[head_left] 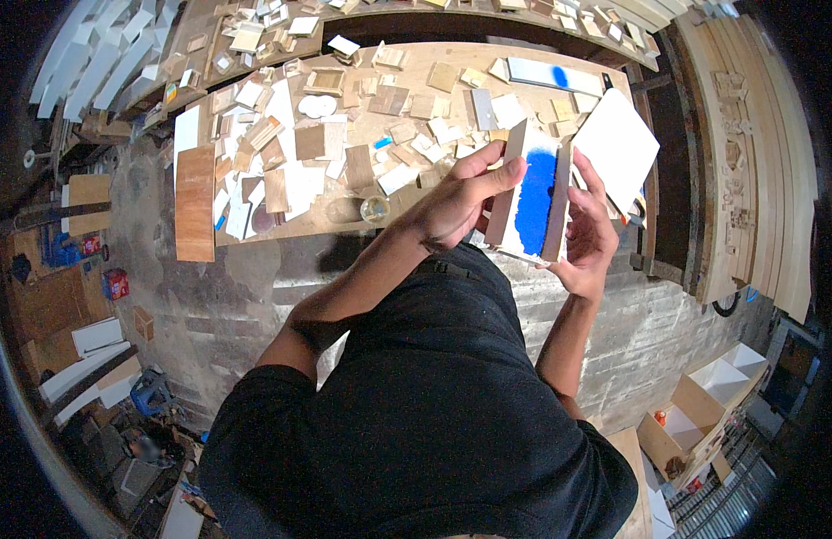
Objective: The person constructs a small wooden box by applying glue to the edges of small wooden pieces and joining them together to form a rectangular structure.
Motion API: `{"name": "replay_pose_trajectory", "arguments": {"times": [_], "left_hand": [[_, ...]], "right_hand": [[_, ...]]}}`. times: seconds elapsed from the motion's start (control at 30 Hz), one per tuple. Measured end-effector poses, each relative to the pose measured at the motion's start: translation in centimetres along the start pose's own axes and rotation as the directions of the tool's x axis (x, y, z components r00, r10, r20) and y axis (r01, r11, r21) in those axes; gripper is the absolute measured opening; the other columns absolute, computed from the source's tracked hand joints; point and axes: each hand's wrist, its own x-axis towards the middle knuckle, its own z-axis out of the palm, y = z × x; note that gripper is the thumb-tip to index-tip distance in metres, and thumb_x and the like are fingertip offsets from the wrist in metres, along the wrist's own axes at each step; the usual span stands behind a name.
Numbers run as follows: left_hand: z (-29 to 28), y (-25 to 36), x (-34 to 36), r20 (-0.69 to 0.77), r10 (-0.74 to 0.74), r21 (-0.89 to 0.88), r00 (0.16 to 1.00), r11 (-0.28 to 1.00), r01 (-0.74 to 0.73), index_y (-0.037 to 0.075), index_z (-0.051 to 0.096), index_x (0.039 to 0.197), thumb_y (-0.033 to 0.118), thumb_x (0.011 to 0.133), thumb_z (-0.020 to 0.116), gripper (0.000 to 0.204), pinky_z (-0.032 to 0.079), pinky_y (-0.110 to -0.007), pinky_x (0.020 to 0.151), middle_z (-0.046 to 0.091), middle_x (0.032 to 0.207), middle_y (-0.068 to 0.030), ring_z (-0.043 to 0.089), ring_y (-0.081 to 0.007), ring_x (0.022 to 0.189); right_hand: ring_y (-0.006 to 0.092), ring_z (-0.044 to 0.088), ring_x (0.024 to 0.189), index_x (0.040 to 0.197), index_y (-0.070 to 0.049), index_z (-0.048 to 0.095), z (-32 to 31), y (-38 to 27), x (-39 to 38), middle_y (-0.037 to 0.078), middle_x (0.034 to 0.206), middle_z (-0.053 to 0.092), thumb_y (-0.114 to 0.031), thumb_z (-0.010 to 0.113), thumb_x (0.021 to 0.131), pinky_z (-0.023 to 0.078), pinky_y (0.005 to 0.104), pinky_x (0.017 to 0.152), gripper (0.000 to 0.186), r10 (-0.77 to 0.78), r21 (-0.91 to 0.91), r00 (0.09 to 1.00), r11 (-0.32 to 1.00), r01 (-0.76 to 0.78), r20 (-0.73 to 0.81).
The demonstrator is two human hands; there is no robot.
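Note:
Between my two hands, tilted above the near edge of the table, is a small wooden tray-like piece [535,202] with brown side strips and a bright blue patch along its inside. My left hand [465,193] grips its left side, the thumb lying over the upper left edge. Fingers of my right hand [588,225] curl around the brown right strip and the lower corner. Just beyond it lies a white panel [618,144]. Farther back on the table rests a long white board [541,74] with a blue spot.
The wooden table [353,211] carries many scattered small wood pieces. A brown board [195,202] overhangs its left end, and a clear cup [374,209] stands near the front edge. Long planks [766,171] are stacked at right. An open wooden box [694,404] sits lower right.

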Motion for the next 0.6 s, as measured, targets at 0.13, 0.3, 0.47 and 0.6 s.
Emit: {"name": "replay_pose_trajectory", "arguments": {"times": [0.13,0.3,0.47,0.6], "left_hand": [[-0.5,-0.6,0.2,-0.006,-0.010,-0.060,1.000,0.998,0.009,0.008,0.049,0.138,0.044,0.105,0.055,0.050,0.058,-0.032,0.081,0.064,0.111,-0.0055,0.066,-0.0135,0.097],[0.1,-1.1,0.3,-0.019,-0.037,-0.133,0.999,0.990,0.035,0.009,0.050,0.138,0.052,0.106,0.046,0.054,0.054,-0.030,0.089,0.064,0.115,-0.0038,0.064,-0.0119,0.101],[0.1,-1.4,0.7,-0.018,-0.042,-0.098,0.999,0.994,0.041,0.005,0.043,0.147,0.059,0.108,0.023,0.070,0.056,-0.037,0.097,0.063,0.130,-0.0112,0.065,-0.0186,0.115],[0.0,-1.7,0.6,0.025,0.022,-0.049,0.999,0.999,-0.021,0.004,0.042,0.149,0.057,0.108,0.023,0.069,0.054,-0.038,0.101,0.063,0.130,-0.0122,0.064,-0.0196,0.118]], "right_hand": [[0.0413,0.043,0.141,0.135,-0.007,0.061,0.3,0.0,0.0,0.030,0.156,0.032,-0.031,0.092,0.069,0.061,0.0437,0.093,0.076,0.039,0.050,0.999,0.998,-0.038,-0.013],[0.0392,0.044,0.141,0.136,-0.007,0.060,0.4,0.5,0.0,0.030,0.156,0.033,-0.031,0.092,0.069,0.062,0.0423,0.091,0.078,0.009,0.052,0.999,0.999,-0.008,-0.036],[0.0389,0.043,0.142,0.135,-0.008,0.060,0.8,0.9,0.1,0.029,0.156,0.034,-0.034,0.094,0.068,0.062,0.0411,0.091,0.080,-0.018,0.052,0.998,0.998,0.021,-0.060],[0.0393,0.046,0.140,0.135,-0.007,0.061,0.9,0.7,-0.1,0.029,0.155,0.035,-0.036,0.094,0.068,0.062,0.0416,0.091,0.080,0.014,0.040,0.998,0.999,-0.012,-0.060]]}}
